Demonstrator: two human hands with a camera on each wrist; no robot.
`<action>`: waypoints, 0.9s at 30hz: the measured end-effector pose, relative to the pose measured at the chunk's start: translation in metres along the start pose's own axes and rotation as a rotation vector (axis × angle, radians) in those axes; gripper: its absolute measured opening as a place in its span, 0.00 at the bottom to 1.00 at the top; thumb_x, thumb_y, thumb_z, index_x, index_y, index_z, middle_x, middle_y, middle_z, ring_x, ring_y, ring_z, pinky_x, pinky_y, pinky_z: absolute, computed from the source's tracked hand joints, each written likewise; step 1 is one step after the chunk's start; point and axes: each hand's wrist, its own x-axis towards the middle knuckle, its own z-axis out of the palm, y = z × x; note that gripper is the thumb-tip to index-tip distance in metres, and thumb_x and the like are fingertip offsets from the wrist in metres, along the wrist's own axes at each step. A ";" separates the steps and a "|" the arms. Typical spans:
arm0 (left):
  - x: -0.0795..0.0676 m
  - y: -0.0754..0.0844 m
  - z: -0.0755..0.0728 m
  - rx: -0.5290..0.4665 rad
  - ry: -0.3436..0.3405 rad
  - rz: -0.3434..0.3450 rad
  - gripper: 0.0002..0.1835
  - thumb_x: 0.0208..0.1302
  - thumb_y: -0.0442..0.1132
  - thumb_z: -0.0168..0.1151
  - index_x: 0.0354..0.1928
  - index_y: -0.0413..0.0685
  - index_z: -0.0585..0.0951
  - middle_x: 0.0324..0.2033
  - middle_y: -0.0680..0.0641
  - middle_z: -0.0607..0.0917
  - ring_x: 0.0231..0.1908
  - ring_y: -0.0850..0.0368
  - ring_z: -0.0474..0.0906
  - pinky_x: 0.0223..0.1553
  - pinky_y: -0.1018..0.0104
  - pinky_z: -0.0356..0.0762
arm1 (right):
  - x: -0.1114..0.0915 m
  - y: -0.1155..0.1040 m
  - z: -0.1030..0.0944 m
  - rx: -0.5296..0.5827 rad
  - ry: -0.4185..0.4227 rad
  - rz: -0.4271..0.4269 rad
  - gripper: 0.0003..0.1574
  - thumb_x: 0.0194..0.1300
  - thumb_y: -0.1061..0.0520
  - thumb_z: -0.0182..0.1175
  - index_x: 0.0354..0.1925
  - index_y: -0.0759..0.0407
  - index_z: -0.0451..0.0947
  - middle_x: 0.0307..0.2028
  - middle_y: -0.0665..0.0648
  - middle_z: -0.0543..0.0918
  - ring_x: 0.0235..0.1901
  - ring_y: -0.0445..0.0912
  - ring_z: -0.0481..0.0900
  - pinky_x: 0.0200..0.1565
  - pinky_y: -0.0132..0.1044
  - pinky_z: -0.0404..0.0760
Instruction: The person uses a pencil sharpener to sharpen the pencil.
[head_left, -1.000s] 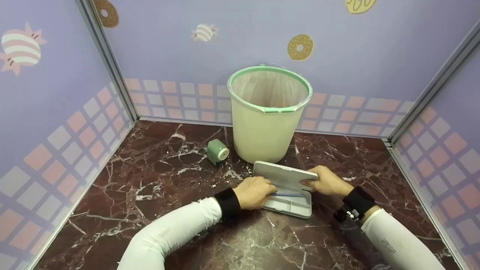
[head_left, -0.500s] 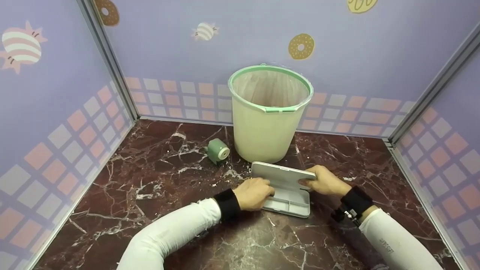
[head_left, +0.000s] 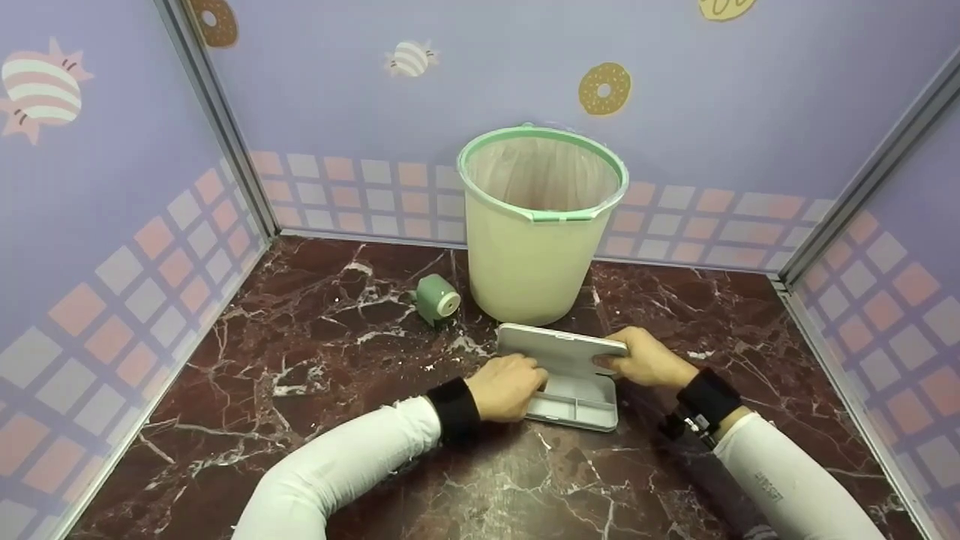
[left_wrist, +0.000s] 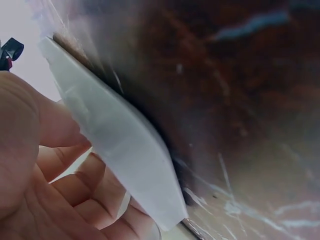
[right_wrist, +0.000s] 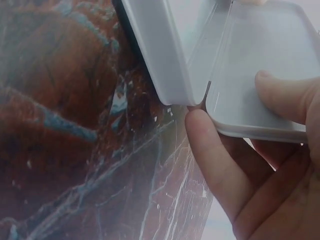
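An opened pencil case (head_left: 577,412) of pale grey plastic lies on the marbled surface, its lid (head_left: 559,346) raised at the back. My left hand (head_left: 506,388) is at the case's left end, fingers bent down over the inside; the fingertips are hidden in the head view. In the left wrist view the thumb and curled fingers (left_wrist: 82,185) sit right at the case's pale wall (left_wrist: 120,135), and I cannot tell what they hold. My right hand (head_left: 649,358) grips the lid's right end, thumb (right_wrist: 285,95) on its inner face and fingers behind.
A tall cream trash bin (head_left: 529,262) with a green rim and a clear liner stands behind the case. Left of it sits a small green pencil sharpener-like block (head_left: 435,300) with a round white front. Patterned panels (head_left: 345,90) enclose the back and sides.
A blue pencil-like stick showed in the case beside the left fingers a second ago; it is out of sight now. Case and right hand have shifted slightly left.
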 end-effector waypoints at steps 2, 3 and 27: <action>0.001 0.000 0.000 0.004 -0.003 -0.006 0.12 0.57 0.36 0.73 0.44 0.54 0.87 0.43 0.51 0.91 0.44 0.51 0.88 0.46 0.57 0.90 | 0.001 -0.001 0.000 -0.012 0.004 -0.008 0.12 0.71 0.64 0.73 0.50 0.70 0.91 0.42 0.71 0.95 0.34 0.52 0.94 0.33 0.33 0.91; 0.001 0.000 0.000 0.004 -0.007 -0.010 0.12 0.57 0.36 0.73 0.44 0.54 0.87 0.43 0.51 0.91 0.44 0.51 0.88 0.47 0.57 0.90 | 0.001 -0.001 0.000 -0.017 0.006 -0.012 0.12 0.71 0.63 0.73 0.49 0.70 0.92 0.41 0.70 0.95 0.33 0.52 0.93 0.33 0.32 0.91; 0.018 -0.034 0.047 -0.081 0.000 0.025 0.13 0.53 0.37 0.74 0.41 0.57 0.84 0.38 0.52 0.88 0.38 0.52 0.86 0.37 0.54 0.87 | 0.009 -0.004 0.007 -0.080 0.030 -0.038 0.09 0.71 0.62 0.74 0.46 0.67 0.94 0.36 0.64 0.96 0.27 0.38 0.86 0.31 0.26 0.82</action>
